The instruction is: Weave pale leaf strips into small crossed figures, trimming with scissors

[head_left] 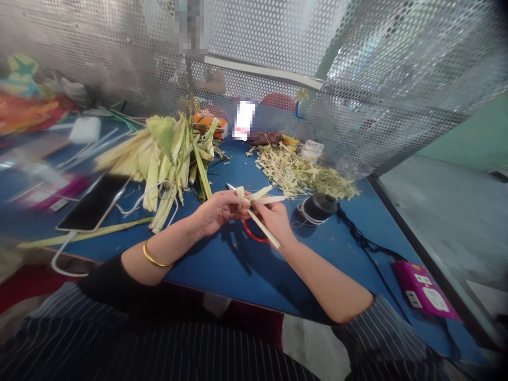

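Both hands meet over the blue table, their fingers closed around pale, folded leaf strips (264,228). My left hand (217,212) pinches the folded middle, where a small loop stands up. From the right side, my right hand (277,218) grips the same strips, with loose ends sticking out to the right and down toward me. Beneath the hands lies a pair of scissors with a red handle (254,233), partly hidden, its blade tip poking out beyond my left hand. A black spool of thread (317,208) stands just right of my right hand.
A pile of long green-yellow leaves (162,153) lies at the left, beside a phone (95,203) on a white cable. Shredded trimmings (293,169) heap up at the back right. A purple power strip (424,290) sits near the right edge. Perforated sheeting (270,42) stands behind.
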### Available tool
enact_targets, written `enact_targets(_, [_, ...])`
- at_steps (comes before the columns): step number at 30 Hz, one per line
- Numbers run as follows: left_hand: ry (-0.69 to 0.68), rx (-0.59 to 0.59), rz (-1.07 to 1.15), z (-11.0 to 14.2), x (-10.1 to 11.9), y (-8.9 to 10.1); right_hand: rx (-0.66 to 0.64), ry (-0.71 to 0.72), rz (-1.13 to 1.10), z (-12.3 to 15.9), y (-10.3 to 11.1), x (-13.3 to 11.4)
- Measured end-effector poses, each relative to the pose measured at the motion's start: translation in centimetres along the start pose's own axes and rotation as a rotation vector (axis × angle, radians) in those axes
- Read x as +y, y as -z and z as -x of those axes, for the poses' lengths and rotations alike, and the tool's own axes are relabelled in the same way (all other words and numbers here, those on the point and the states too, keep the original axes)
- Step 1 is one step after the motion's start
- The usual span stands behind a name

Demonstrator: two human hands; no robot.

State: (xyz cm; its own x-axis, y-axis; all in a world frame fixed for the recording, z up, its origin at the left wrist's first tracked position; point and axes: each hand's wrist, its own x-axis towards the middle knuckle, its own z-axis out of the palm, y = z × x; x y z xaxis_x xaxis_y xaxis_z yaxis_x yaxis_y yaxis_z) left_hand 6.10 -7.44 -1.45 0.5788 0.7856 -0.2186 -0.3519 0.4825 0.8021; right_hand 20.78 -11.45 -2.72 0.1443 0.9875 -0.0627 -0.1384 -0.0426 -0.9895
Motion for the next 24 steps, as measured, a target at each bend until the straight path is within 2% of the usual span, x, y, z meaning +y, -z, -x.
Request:
enact_targets(3, [-0.064,0.05,-0.078,-0.1,-0.3,0.0,0.012,-0.036,0.092,0.0,0.1,0.0])
enact_targets(6, [-0.143,0.142,-0.029,-0.4,-0.3,0.3,-0.064,-0.134,0.23,0.0,0.1,0.1])
enact_targets(8, [-0.171,0.209,0.015,-0.5,-0.1,0.5,-0.12,-0.116,0.295,0.2,0.2,0.2])
enact_targets(10, [-0.186,0.26,0.033,-0.7,0.0,0.7,-0.152,0.02,0.349,0.5,0.2,0.2])
enact_targets(12, [-0.196,0.276,0.016,-0.8,0.1,0.9,-0.181,0.244,0.489,0.9,0.4,0.0])
enact_targets(15, [-0.21,0.252,-0.06,-0.8,-0.1,1.0,-0.241,0.626,0.92,1.2,0.8,-0.6])
enact_targets(18, [-0.219,0.207,-0.165,-0.7,-0.4,0.9,-0.295,0.912,1.284,1.3,1.2,-0.9])
enact_targets(21, [-0.217,0.17,-0.26,-0.4,-0.5,0.7,-0.311,1.043,1.359,1.3,1.3,-0.9])
enact_targets(24, [-0.216,0.138,-0.366,-0.1,-0.4,0.5,-0.19,1.003,1.145,1.3,1.2,-1.2])
